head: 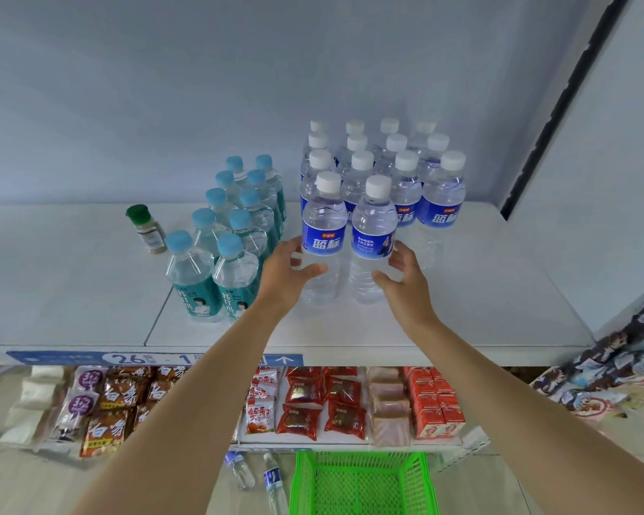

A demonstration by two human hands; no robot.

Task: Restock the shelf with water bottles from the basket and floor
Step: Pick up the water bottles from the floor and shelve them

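On the white shelf (469, 302) stand several rows of white-capped water bottles with blue labels (406, 180). My left hand (289, 271) grips the front left bottle (324, 232) low on its body, thumb across the front. My right hand (404, 278) grips the front right bottle (373, 236) the same way. Both bottles stand upright on the shelf. Below, the green mesh basket (361, 457) shows no bottles in the part I see. Two blue-label bottles (240, 470) (274, 485) lie on the floor left of it.
Two rows of teal-label bottles with light blue caps (235, 232) stand left of my hands. A small green-capped spice jar (146, 229) sits further left. The lower shelf holds packaged snacks (313, 403). A wall panel closes off the right.
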